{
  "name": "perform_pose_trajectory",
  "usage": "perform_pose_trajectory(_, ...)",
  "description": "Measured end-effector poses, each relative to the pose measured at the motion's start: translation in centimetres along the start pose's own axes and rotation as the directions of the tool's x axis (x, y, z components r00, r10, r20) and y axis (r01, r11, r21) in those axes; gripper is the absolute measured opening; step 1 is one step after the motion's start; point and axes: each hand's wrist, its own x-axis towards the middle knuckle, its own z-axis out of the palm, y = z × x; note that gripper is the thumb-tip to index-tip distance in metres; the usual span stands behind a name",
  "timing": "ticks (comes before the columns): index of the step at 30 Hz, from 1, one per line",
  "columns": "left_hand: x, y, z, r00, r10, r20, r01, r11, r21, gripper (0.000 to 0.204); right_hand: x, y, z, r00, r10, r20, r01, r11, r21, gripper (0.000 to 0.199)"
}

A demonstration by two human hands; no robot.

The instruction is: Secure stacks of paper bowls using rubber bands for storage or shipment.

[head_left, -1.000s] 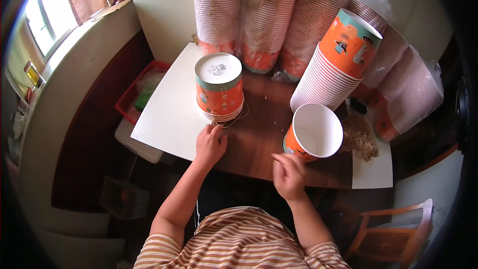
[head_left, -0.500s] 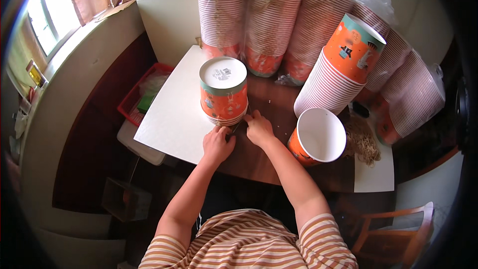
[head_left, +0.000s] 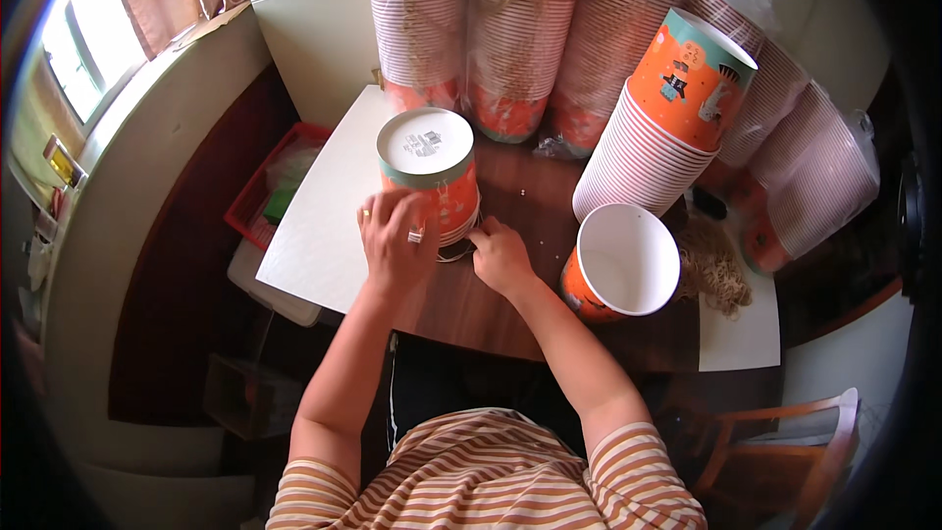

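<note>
Left hand [head_left: 397,247] risen along upturned cups [head_left: 456,194], its fingers' hold we cannot tell; right hand [head_left: 502,255], fingers together, at string [head_left: 453,259].

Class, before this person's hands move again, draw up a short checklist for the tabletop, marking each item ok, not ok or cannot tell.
1. Upside-down cup stack standing steady, not toppled: ok.
2. Right hand beside the stack's lower rims: ok.
3. Thin string all the way around the stack: cannot tell; the far side is hidden.
4. Left hand gripping string: cannot tell; its fingertips are blurred.
5. Open-topped cup clear of both hands: ok.
6. Twine bundle neatly laid: not ok; it looks tangled.
</note>
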Motion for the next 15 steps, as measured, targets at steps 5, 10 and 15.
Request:
perform_pose_trajectory(5,4.8,-0.6,1.4,0.989,0.074,0.132,-0.09,0.988,0.123,0.041,-0.6,1.4,1.0,0.995,0.031,-0.091,-0.028,0.999,0.042,0.025)
perform_pose_trajectory(10,5.5,-2.4,2.6,0.958,0.129,0.256,-0.163,0.979,0.118,0.038,-0.6,1.3,1.1,0.985,0.124,-0.116,-0.122,0.992,0.032,0.024)
perform_pose_trajectory(15,5.0,-3.0,3.0,0.953,0.136,0.27,-0.154,0.987,0.045,0.033,1.5,0.4,1.1,0.801,0.586,0.125,-0.596,0.8,0.067,0.02)
